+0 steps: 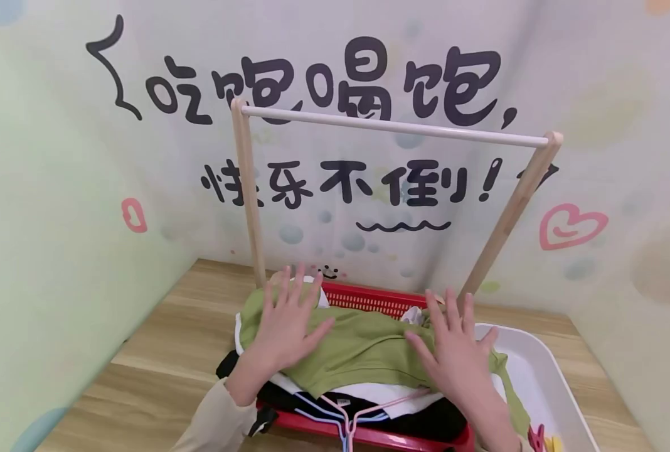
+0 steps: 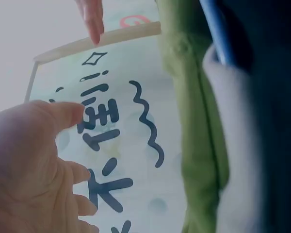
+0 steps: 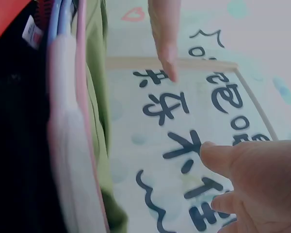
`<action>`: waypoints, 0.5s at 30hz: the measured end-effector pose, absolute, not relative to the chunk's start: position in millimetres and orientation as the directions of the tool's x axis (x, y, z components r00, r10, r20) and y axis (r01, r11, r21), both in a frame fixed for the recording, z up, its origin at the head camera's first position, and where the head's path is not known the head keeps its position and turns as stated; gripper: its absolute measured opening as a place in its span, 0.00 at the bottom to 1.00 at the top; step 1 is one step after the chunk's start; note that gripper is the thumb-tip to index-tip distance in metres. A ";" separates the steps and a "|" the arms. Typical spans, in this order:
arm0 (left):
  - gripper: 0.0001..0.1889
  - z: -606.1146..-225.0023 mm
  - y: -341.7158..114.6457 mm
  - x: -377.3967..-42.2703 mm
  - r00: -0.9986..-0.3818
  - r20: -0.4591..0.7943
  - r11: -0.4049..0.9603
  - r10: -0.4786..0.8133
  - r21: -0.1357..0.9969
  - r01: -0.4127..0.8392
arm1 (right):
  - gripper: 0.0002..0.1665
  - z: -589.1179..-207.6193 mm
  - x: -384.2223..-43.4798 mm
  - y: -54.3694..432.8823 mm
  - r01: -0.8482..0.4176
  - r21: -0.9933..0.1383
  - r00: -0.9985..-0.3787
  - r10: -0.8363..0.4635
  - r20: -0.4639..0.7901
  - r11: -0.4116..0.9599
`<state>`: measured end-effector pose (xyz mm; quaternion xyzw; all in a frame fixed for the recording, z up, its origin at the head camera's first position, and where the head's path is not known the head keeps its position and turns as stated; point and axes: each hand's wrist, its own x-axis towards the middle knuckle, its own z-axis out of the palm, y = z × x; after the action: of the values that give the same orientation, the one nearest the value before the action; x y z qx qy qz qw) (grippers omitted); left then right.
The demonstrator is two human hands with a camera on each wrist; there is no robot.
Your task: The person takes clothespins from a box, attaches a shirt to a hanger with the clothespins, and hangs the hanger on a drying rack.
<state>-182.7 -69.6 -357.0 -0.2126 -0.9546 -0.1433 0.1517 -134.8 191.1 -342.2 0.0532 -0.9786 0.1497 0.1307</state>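
Both hands are spread above a pile of clothes on hangers. My left hand (image 1: 287,333) has its fingers straight and apart over the left part of an olive-green garment (image 1: 369,351). Over its right part my right hand (image 1: 459,358) is spread the same way. Neither hand grips anything; the wrist views show a gap between each palm and the pile. Beneath the green cloth lie a white garment (image 1: 369,393) and a black garment (image 1: 439,419). The hooks of a pink hanger (image 1: 335,405) and a blue hanger (image 1: 312,414) point toward me. A red basket (image 1: 369,290) holds the pile.
Behind the basket rises a wooden rack with a white crossbar (image 1: 394,126). A white tray (image 1: 538,351) stands to the right on the wood-grain table (image 1: 165,339), with a red clothespin (image 1: 537,437) and a yellow clothespin (image 1: 553,444) in it. A printed backdrop encloses the table.
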 end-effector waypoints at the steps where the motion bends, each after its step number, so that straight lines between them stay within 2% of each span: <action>1: 0.39 -356.6 -72.9 -182.6 -0.862 0.359 0.866 0.359 0.216 0.451 | 0.43 -341.3 -132.9 195.8 -0.142 -0.289 -0.959 -0.059 0.278 0.947; 5: 0.35 -355.3 -85.7 -182.7 -0.854 0.386 0.858 0.349 0.234 0.457 | 0.42 -341.6 -127.9 214.2 -0.183 -0.306 -0.926 -0.059 0.373 0.934; 8: 0.28 -356.0 -93.2 -183.0 -0.832 0.429 0.831 0.351 0.266 0.488 | 0.41 -344.0 -125.6 228.4 -0.214 -0.317 -0.897 -0.058 0.437 0.924; 12: 0.19 -360.9 -101.6 -182.9 -0.759 0.539 0.784 0.366 0.261 0.564 | 0.42 -350.4 -121.3 250.5 -0.170 -0.371 -0.913 -0.004 0.408 0.913; 15: 0.14 -365.8 -107.9 -181.3 -0.714 0.585 0.752 0.385 0.250 0.610 | 0.38 -360.3 -118.4 268.9 -0.142 -0.375 -0.903 0.036 0.429 0.916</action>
<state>-181.3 -107.9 -365.8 -0.2766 -0.8996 -0.2184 0.2580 -118.4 268.9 -360.3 0.0277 -0.9540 0.2030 0.2188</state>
